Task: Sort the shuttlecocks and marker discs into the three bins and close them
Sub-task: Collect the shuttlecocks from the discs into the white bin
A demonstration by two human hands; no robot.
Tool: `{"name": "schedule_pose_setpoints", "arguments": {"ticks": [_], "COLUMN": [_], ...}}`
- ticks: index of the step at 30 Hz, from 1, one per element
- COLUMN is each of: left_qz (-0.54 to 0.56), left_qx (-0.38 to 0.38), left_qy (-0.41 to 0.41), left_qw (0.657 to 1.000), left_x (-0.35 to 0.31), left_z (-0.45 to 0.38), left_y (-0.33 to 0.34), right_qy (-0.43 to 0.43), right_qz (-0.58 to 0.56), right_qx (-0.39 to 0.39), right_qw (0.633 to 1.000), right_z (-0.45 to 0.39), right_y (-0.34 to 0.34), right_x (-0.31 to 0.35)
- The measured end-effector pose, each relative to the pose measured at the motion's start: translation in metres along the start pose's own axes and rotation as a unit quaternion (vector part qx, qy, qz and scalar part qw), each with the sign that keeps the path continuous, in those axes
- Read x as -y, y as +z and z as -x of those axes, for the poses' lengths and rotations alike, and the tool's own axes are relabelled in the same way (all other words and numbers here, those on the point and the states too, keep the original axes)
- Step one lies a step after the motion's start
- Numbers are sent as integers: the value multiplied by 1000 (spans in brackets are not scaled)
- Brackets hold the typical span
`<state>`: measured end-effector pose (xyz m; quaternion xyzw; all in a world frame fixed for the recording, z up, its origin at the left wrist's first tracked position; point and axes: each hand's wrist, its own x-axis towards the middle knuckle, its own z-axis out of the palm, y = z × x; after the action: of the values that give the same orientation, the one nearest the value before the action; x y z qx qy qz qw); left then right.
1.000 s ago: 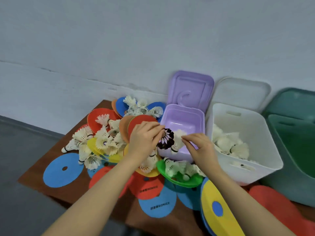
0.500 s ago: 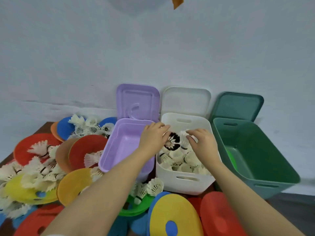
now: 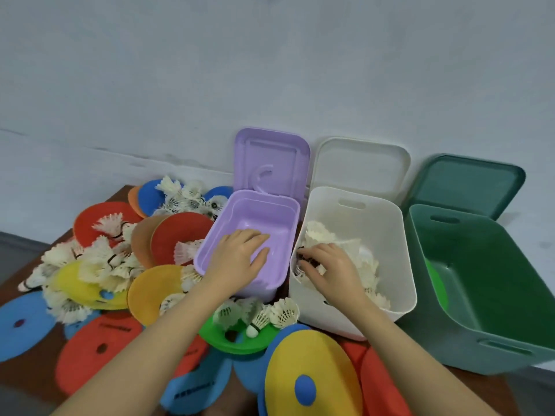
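Three open bins stand in a row by the wall: a purple bin (image 3: 260, 290), a white bin (image 3: 332, 321) and a green bin (image 3: 480, 325). My left hand (image 3: 240, 257) hovers over the purple bin with relaxed fingers and holds nothing. My right hand (image 3: 329, 267) reaches into the white bin, its curled fingertips on a dark-feathered shuttlecock (image 3: 304, 257) at the bin's left wall. White shuttlecocks (image 3: 319, 235) fill the white bin. A green disc (image 3: 436, 284) leans inside the green bin. The loose shuttlecock pile (image 3: 99, 265) lies on coloured discs at the left.
The purple lid (image 3: 270, 157), white lid (image 3: 360, 163) and green lid (image 3: 462, 181) stand open against the wall. A green disc (image 3: 237, 342) holding shuttlecocks (image 3: 262, 316) lies before the bins, beside a yellow disc (image 3: 309, 355). Red, blue and orange discs cover the brown table.
My left hand has let go of the dark shuttlecock and moved left over the purple bin. My right hand has sunk lower into the white bin, onto the dark shuttlecock.
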<state>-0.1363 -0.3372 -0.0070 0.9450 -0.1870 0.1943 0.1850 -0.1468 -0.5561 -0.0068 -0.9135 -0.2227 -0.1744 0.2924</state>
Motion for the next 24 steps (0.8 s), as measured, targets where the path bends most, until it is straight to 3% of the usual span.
{"name": "schedule_pose_setpoints", "arguments": {"ticks": [12,18,24], "left_qz": [-41,-36,5], "left_qx": [3,47,148], "left_qy": [-135,-137,-96], "left_qw": [990,989,984], "left_x": [104,192,243], "left_z": [42,47,29], "left_y": [-56,-48,-20], "right_qy": [-68,-31,41], "right_qz": [-21,6,126], "right_qx": [90,125,158], "right_qw": [993,992,978], "right_z": [-82,-124,-157], "right_y": [82,148,202], "right_x": [78,96,103]}}
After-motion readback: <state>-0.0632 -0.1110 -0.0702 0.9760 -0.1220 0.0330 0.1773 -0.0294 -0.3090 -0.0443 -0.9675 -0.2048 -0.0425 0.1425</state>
